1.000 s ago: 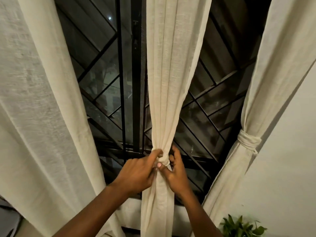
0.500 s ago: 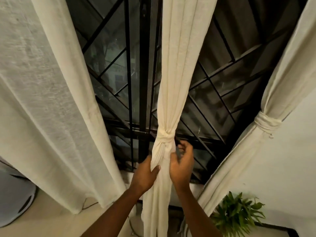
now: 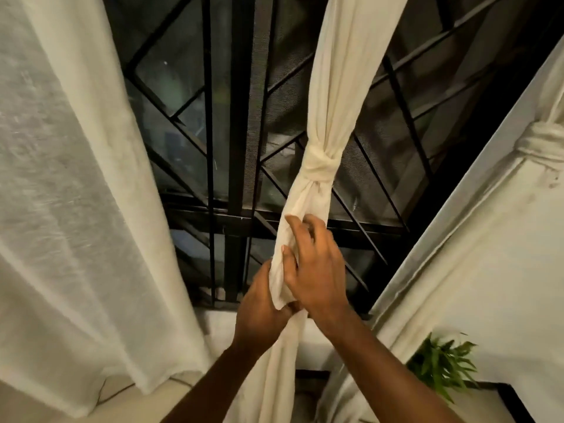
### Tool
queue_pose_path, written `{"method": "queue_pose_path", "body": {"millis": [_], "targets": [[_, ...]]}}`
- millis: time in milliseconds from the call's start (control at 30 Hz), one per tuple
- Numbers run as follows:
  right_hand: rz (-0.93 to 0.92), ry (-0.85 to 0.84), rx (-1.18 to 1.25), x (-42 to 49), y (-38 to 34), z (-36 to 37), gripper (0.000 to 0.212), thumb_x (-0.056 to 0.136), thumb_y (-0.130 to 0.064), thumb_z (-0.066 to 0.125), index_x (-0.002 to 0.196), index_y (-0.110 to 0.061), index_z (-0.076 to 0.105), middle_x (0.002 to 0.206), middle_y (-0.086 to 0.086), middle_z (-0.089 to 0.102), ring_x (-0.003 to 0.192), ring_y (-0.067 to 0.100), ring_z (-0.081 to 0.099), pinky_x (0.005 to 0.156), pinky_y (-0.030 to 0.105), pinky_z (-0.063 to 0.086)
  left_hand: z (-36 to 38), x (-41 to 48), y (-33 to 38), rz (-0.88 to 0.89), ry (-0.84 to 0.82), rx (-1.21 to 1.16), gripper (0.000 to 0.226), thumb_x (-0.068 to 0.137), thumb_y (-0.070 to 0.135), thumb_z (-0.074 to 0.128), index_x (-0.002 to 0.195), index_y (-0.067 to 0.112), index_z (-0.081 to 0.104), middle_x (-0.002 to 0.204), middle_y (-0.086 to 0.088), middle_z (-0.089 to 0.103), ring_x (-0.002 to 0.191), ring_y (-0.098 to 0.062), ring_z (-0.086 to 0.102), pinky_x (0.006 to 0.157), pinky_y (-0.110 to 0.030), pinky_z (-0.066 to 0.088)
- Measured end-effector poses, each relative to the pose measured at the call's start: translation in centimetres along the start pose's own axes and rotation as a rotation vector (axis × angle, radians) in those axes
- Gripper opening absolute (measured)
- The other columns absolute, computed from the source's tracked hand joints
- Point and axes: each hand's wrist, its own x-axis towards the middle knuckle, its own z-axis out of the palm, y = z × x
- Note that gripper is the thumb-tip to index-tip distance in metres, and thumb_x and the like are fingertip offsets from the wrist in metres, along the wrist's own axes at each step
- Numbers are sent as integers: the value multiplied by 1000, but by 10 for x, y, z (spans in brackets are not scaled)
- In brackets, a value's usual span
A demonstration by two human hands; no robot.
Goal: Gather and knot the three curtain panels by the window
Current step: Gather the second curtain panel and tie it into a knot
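Three cream curtain panels hang at a dark barred window. The middle panel [image 3: 345, 87] is gathered and has a knot [image 3: 319, 164] partway down. Below that knot my left hand [image 3: 259, 312] grips the gathered cloth from the left, and my right hand [image 3: 314, 270] holds the same bunch from the right, fingers curled into the fabric. The right panel [image 3: 457, 270] is gathered too, with a knot [image 3: 540, 141] near the frame's right edge. The left panel [image 3: 70, 178] hangs loose and wide, with no knot.
Black diagonal window bars [image 3: 232, 148] stand behind the curtains. A green potted plant [image 3: 442, 364] sits low at the right by a white wall [image 3: 518, 285]. A pale sill [image 3: 219, 325] runs under the window.
Both hands slid down from the middle panel's knot to the cloth below it. The view shifted, so the knot now sits higher and to the right.
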Motion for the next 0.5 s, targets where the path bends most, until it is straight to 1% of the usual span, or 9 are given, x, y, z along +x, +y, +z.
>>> {"method": "queue_pose_path", "body": {"millis": [67,100,167,200,267,333,400,467,500], "targets": [[-69,-30,-52,12,13,13,46,87,-21,57,133,-20,47,113,7,58,92,26,59,76,40,53,13,13,-23,8,-8,-8,83,69,50,78,131,49,22,119,29,41,106,7,46,84,-14,39],[-101,-53,-67,16,19,19,45,88,-19,55,132,-20,49,109,6,60,91,26,59,76,40,52,19,19,-33,27,6,-8,78,72,48,76,129,50,23,118,28,43,105,5,48,82,-13,38],[-136,-88,-8,18,28,27,43,88,-14,52,130,-20,52,111,5,64,98,27,60,81,39,50,28,28,-52,110,61,2,67,78,47,72,130,46,30,120,24,48,106,1,52,76,-9,37],[-158,-104,33,19,32,29,44,86,-10,52,129,-21,53,113,5,65,102,26,60,84,38,49,31,33,-58,153,88,-6,65,80,47,70,132,43,32,121,23,48,106,1,52,77,-10,38],[-209,-153,62,17,40,30,45,85,-8,52,127,-24,54,116,4,65,107,25,59,87,38,50,36,39,-68,231,135,-39,60,85,49,63,135,40,32,125,21,48,108,1,51,82,-17,42],[-259,-152,68,11,48,34,46,86,-7,52,125,-29,54,117,1,64,107,21,60,88,38,50,40,41,-76,334,226,-46,52,90,52,53,136,39,33,130,17,46,110,2,51,87,-24,45],[-270,-52,99,6,55,36,46,86,-3,52,123,-29,55,108,-3,63,97,14,60,85,38,52,40,43,-83,448,368,-38,47,93,48,45,136,34,35,133,12,41,113,0,49,90,-25,47],[-274,184,159,-5,61,39,43,84,0,54,120,-25,56,99,-5,59,84,10,58,77,38,54,39,40,-91,596,516,4,41,96,34,47,135,26,38,134,6,39,120,-6,45,96,-27,44],[-273,319,195,-12,65,41,39,84,-2,57,117,-22,56,97,-4,58,79,10,57,73,36,54,39,38,-95,668,564,32,39,95,26,49,133,24,40,133,4,40,121,-9,44,99,-29,43]]}}
